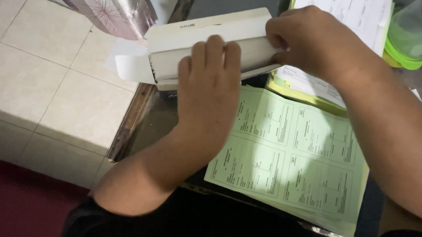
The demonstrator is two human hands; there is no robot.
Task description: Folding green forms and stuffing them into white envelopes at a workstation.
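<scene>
Pale floor tiles lie left of the dark worktop, at whose near-left edge a long white carton rests, its long axis running left-right, open flap leftward. Left hand presses flat on its middle; right hand pinches its right end. Green forms lie nearer than the carton, a green-lidded jar far right of it.

Hidden and cut off at the counter's far edge

The left hand covers the middle of the long white box, and the right hand hides its right end. The green-based clear jar is cut by the picture's top right corner. Print on the green form sheet is too small to read.
</scene>
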